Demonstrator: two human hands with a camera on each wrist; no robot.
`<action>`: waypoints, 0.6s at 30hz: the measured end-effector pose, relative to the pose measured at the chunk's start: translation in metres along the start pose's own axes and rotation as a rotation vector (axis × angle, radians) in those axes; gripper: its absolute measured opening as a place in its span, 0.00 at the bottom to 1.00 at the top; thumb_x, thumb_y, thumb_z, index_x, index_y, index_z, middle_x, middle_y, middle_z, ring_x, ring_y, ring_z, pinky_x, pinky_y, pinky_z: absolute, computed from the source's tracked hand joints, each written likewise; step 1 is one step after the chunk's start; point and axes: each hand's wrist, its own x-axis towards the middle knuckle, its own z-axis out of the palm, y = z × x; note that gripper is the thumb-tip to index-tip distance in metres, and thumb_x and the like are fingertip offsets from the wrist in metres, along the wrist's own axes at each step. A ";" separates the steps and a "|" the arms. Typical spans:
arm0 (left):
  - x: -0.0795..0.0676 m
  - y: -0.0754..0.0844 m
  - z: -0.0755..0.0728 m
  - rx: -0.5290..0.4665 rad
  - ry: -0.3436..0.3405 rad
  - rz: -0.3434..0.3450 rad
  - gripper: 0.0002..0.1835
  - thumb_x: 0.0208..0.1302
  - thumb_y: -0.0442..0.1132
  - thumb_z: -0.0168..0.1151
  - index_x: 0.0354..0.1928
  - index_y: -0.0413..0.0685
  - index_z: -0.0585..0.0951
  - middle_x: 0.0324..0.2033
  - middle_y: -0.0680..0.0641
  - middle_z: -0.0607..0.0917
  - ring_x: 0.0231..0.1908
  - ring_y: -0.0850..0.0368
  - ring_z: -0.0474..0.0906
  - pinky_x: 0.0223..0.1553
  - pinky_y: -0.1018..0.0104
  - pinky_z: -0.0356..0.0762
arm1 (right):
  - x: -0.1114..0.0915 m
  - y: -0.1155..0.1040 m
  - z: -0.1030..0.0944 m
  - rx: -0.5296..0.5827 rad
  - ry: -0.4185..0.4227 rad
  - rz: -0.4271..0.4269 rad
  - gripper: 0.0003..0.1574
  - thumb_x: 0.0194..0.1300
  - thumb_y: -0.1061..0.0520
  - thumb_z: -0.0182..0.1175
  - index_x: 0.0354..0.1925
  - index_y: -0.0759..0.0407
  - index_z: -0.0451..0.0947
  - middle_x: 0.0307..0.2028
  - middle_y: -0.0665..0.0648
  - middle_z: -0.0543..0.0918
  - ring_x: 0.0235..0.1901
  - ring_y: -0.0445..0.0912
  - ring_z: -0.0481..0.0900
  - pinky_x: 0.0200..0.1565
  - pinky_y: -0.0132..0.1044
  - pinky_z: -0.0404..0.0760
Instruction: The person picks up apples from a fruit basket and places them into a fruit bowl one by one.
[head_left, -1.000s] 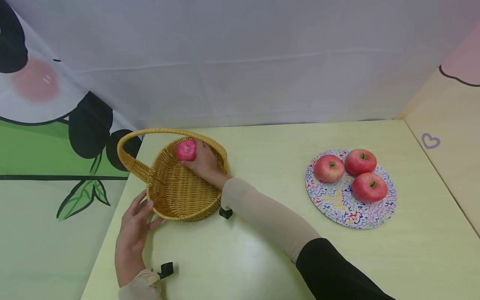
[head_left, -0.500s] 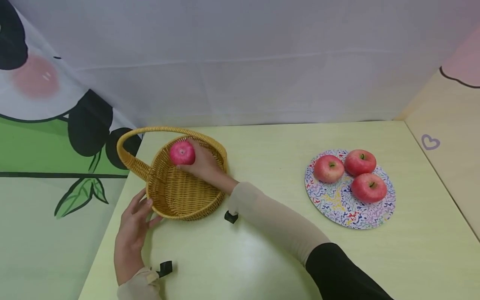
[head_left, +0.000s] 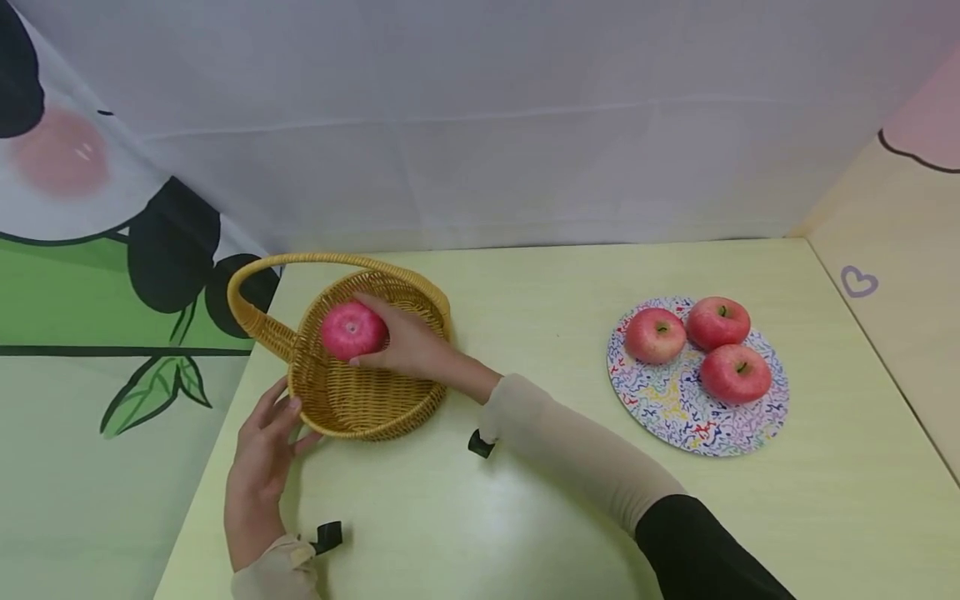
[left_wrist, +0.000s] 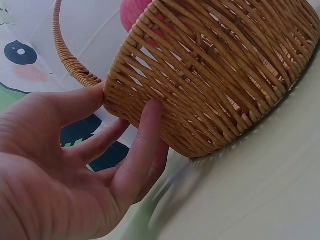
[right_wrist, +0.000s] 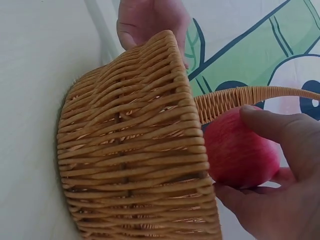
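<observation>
A pinkish-red apple (head_left: 352, 330) is in my right hand (head_left: 405, 342), gripped between thumb and fingers over the opening of a wicker basket (head_left: 367, 408). In the right wrist view the apple (right_wrist: 240, 150) shows just past the rim, near the base of the arched handle (right_wrist: 235, 100). My left hand (head_left: 262, 467) holds the basket from outside at its near left. The left wrist view has the fingers of that hand (left_wrist: 75, 160) against the woven wall (left_wrist: 215, 85), one tip up at the rim. No other fruit shows inside the basket.
To the right, a round plate with a colourful squiggle pattern (head_left: 667, 408) bears three red apples (head_left: 735, 375). The pale yellow table (head_left: 525, 300) ends at a white cloth backdrop (head_left: 480, 167); a light panel (head_left: 900, 333) stands along its right side.
My right hand has drawn the apple from the basket's far side toward its near left, and the apple looks larger, raised toward the camera. My left hand and the plate stay put.
</observation>
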 end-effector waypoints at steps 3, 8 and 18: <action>0.001 0.000 -0.001 -0.002 -0.001 -0.004 0.35 0.79 0.43 0.56 0.83 0.60 0.58 0.61 0.64 0.78 0.54 0.69 0.83 0.45 0.65 0.88 | -0.008 -0.001 -0.004 -0.022 -0.030 -0.061 0.63 0.62 0.48 0.76 0.84 0.44 0.51 0.77 0.57 0.68 0.74 0.53 0.71 0.69 0.47 0.76; 0.000 0.000 -0.002 -0.004 0.009 -0.020 0.35 0.79 0.44 0.57 0.83 0.60 0.58 0.60 0.64 0.78 0.54 0.69 0.84 0.45 0.65 0.88 | -0.024 -0.005 -0.011 -0.046 -0.099 -0.138 0.63 0.63 0.48 0.76 0.84 0.46 0.50 0.77 0.54 0.68 0.74 0.48 0.71 0.70 0.42 0.75; -0.001 0.000 -0.001 -0.012 0.006 0.001 0.34 0.79 0.43 0.57 0.82 0.58 0.59 0.57 0.65 0.82 0.53 0.68 0.84 0.45 0.64 0.88 | -0.055 -0.008 -0.035 0.130 -0.262 -0.236 0.61 0.65 0.54 0.74 0.84 0.40 0.50 0.78 0.52 0.65 0.74 0.45 0.70 0.63 0.33 0.79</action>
